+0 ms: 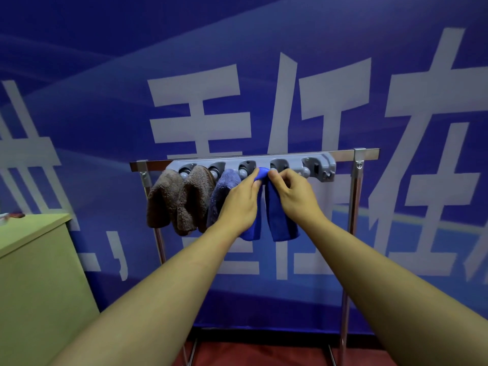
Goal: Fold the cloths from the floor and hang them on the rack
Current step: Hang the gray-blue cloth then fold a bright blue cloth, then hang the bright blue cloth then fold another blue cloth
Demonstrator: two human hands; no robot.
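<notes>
A metal rack [355, 196] stands before me with a grey clip holder [317, 163] along its top bar. Two brown fluffy cloths [162, 199] [194, 199] and a grey-blue cloth [224, 191] hang from its left clips. A bright blue folded cloth [277, 217] is draped over the fourth clip, both ends hanging down. My left hand [241, 202] pinches its top fold from the left. My right hand [293, 194] grips the same fold from the right, thumb pressed at the clip.
A green cabinet [34, 260] stands at the left with a small object on top. A blue banner with large white characters [200, 107] covers the wall behind the rack. Red floor [258, 352] shows under the rack's feet. The rightmost clip holds nothing.
</notes>
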